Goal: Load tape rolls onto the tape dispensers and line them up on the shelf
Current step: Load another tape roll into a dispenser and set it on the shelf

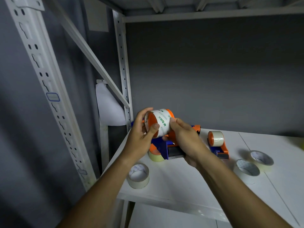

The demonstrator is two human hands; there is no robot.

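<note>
At the frame's center, I am gripping a tape roll (158,123) with my left hand (141,137), while my right hand (184,139) is clasping the blue-and-orange dispenser (164,148) beneath it. Another loaded dispenser (218,143) and three loose rolls (138,176) are sitting on the shelf (189,183).

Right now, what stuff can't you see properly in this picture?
Head view only:
- Blue and orange dispenser being loaded: mostly hidden behind both hands; the left hand and right hand cover its handle.
- Tape roll in the hands: its green print is too small to read.
- Roll behind the left wrist: partly covered.
- Yellowish thing: cut off by the right edge.
</note>
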